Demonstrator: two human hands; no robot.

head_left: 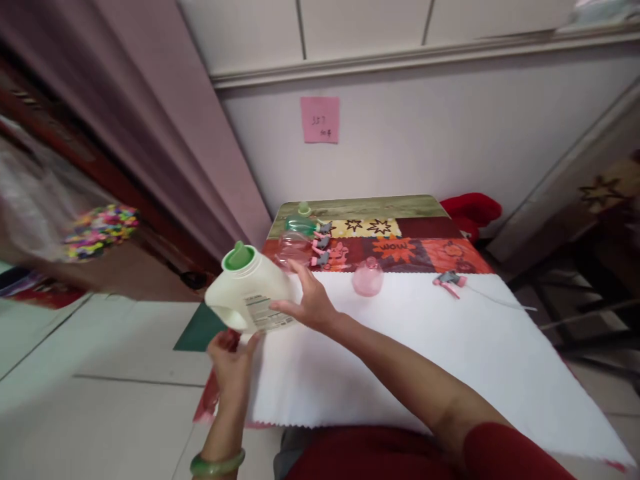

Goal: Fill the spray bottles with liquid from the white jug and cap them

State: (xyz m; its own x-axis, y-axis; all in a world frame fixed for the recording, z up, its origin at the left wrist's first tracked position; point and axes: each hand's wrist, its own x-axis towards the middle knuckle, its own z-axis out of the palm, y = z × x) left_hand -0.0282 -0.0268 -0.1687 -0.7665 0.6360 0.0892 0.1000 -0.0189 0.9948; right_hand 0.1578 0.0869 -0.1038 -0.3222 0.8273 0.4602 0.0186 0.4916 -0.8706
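Observation:
A white detergent jug (265, 287) with a green pouring spout (239, 256) in its uncapped mouth is tilted to the left over the table's left edge. My right hand (313, 300) grips its right side, thumb across the front label and fingers behind. At the base, my left hand (233, 360) is closed around the lower left corner, some of its fingers hidden under the jug. Right of the jug, a pink translucent bottle (368, 279) without a sprayer stands upright on white cloth. Farther right lies a pink and grey spray trigger (450, 281) with its clear tube.
A green bottle (300, 225) and a clear pinkish bottle (294, 248) stand at the table's back left, beside several spray triggers (323, 243). White cloth (390, 360) covers the table's front. A curtain (200, 133) hangs left; something red (470, 210) lies behind the right corner.

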